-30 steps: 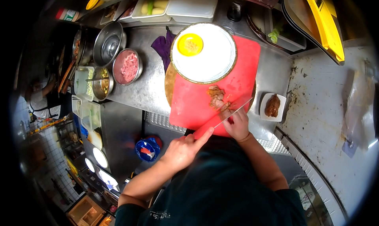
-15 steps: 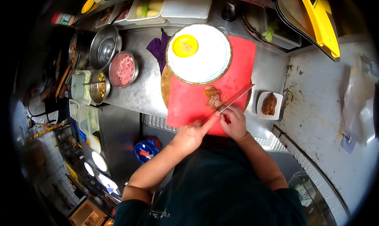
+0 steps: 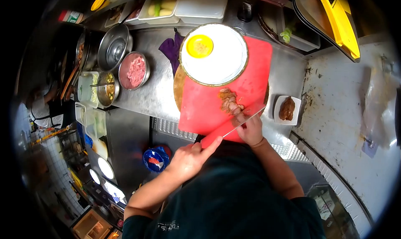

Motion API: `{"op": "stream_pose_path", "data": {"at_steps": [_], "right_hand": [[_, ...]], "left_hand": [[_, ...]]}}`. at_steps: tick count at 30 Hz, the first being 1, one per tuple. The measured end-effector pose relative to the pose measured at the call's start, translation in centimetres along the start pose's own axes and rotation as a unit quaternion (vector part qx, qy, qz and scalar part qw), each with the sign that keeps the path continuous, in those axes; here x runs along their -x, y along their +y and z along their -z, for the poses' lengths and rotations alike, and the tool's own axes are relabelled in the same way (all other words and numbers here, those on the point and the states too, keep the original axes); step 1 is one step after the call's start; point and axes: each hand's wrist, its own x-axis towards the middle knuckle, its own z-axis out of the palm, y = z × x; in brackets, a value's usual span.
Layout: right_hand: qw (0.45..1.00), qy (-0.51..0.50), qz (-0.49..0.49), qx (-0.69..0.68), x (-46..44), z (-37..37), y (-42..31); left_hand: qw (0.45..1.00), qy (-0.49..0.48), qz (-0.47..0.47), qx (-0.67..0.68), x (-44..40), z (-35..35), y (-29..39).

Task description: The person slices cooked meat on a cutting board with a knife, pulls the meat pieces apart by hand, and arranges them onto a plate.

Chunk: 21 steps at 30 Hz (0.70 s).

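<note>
Head view shows the left hand (image 3: pixel 188 160) clamped on the knife (image 3: pixel 244 121) and the right hand (image 3: pixel 252 131), its grip too hidden to tell, nearer the sliced meat (image 3: pixel 229 101), which stretches lengthwise up and left on the red board (image 3: pixel 199 109), the blade slanting across its near end.

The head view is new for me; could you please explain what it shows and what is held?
There is no machine: a person works bare-handed. One head-worn camera takes every picture, looking forward and down. The left hand holds a knife; the right hand is at the near end of the sliced meat. The meat lies on a red cutting board; beyond it is a round white plate or tray with a small yellow dish. To the right, a white dish holds brown food.
</note>
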Motion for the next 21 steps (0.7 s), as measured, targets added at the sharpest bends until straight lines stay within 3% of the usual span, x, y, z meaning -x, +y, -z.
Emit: {"op": "stream_pose_path", "data": {"at_steps": [21], "right_hand": [[1.000, 0.000, 0.005, -0.011, -0.1, -0.2, 0.3]], "left_hand": [[1.000, -0.009, 0.002, 0.005, -1.1, -0.4, 0.5]]}}
